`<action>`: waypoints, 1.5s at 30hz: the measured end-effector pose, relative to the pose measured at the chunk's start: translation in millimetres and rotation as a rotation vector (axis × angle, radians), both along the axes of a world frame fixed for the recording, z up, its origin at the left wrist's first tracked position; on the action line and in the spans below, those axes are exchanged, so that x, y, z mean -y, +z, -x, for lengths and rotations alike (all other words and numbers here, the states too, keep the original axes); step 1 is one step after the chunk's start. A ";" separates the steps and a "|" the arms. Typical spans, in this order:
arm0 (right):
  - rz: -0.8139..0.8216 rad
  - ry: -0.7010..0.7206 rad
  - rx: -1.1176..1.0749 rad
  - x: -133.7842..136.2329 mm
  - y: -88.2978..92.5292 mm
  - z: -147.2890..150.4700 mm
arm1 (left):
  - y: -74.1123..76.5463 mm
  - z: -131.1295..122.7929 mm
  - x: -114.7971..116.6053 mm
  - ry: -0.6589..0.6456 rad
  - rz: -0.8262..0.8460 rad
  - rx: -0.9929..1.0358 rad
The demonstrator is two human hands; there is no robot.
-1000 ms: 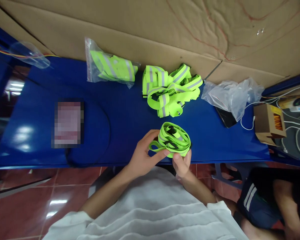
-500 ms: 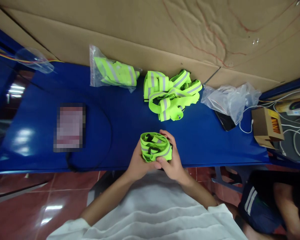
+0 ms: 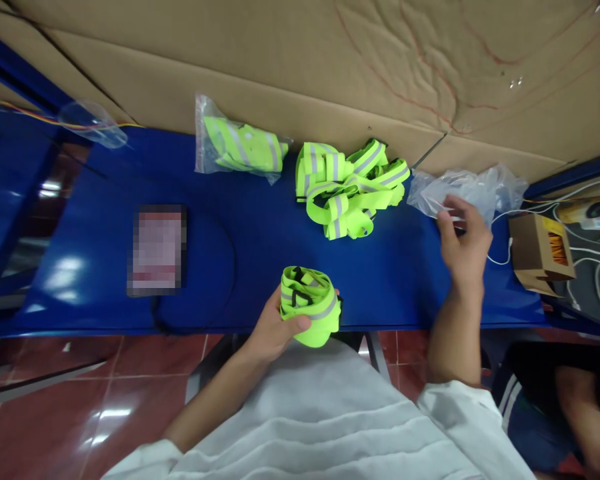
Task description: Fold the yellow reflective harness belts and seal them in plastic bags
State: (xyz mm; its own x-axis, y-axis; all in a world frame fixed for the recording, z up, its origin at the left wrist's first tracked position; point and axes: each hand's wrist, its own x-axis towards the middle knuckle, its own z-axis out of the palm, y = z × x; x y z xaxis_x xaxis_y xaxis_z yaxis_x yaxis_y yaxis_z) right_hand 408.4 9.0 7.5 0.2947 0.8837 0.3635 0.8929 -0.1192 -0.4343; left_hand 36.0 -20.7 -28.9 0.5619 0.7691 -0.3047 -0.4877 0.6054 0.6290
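My left hand (image 3: 275, 327) grips a folded neon-green reflective strap bundle (image 3: 307, 303) at the near edge of the blue table (image 3: 240, 233). My right hand (image 3: 463, 243) is out at the right, its fingers pinched on the edge of a heap of clear plastic bags (image 3: 467, 190). A loose pile of the same green reflective straps (image 3: 347, 190) lies at the back of the table, between the two hands. To its left sits a clear bag with a packed strap (image 3: 240, 147).
A cardboard wall (image 3: 330, 60) backs the table. A blurred flat card (image 3: 156, 250) lies at the left. A small open cardboard box (image 3: 540, 252) and white cables (image 3: 595, 260) sit at the right. Another person's leg in dark shorts (image 3: 525, 400) shows at lower right.
My right hand let go of the folded bundle and reached right to the plastic bags. My left hand kept the bundle, now squeezed tighter, near the table edge.
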 end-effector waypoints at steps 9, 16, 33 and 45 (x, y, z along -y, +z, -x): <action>0.025 -0.238 0.328 -16.1 -15.8 -18.5 | -1.6 1.2 3.7 -0.203 -0.043 -0.077; -0.089 0.452 0.269 54.0 -14.1 113.2 | 12.7 -30.5 -13.9 -0.473 -0.123 -0.178; 0.161 0.686 -0.383 71.3 10.6 119.6 | -4.1 -16.7 -18.7 -0.351 -0.164 -0.400; 0.071 0.578 -0.300 93.1 10.9 130.3 | 5.0 -25.4 -14.8 -0.194 -0.190 -0.479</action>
State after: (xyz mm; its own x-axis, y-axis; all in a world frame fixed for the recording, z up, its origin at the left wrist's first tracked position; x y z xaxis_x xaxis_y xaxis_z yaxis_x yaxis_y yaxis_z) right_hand 278.1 -84.1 18.4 -0.1558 0.9489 0.2743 0.6631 0.3063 -0.6830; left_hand 61.4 -5.9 -23.9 0.5313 0.7318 -0.4268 -0.0113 0.5098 0.8602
